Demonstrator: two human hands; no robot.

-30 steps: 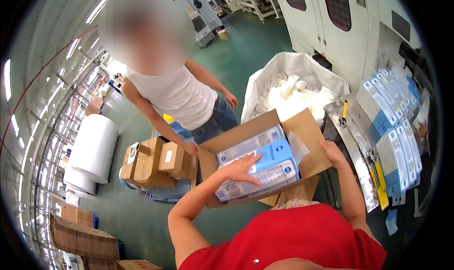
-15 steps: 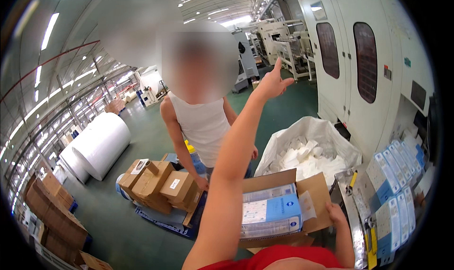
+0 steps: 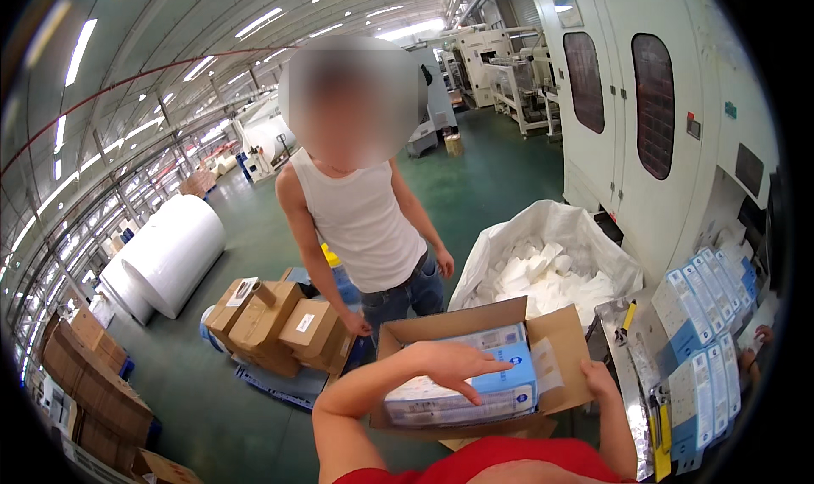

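An open cardboard carton (image 3: 560, 352) sits right in front of me, its right flap folded outward. Inside lie blue-and-white packs (image 3: 500, 403), packed side by side. Over these packs is my left hand (image 3: 458, 367), palm down with the fingers stretched out and apart; whether it touches them I cannot tell. My right hand (image 3: 600, 382) has its fingers closed on the edge of the right flap.
A person in a white tank top (image 3: 360, 221) stands beyond the carton. A white sack of scraps (image 3: 543, 221), more blue-and-white packs (image 3: 687, 306) and a yellow-handled tool (image 3: 664, 433) are on the right. Boxes on a pallet (image 3: 267, 327) stand left.
My left hand has come down from pointing ahead in the air to lie over the packs. My right hand stays at the flap. The person beyond shows more fully.
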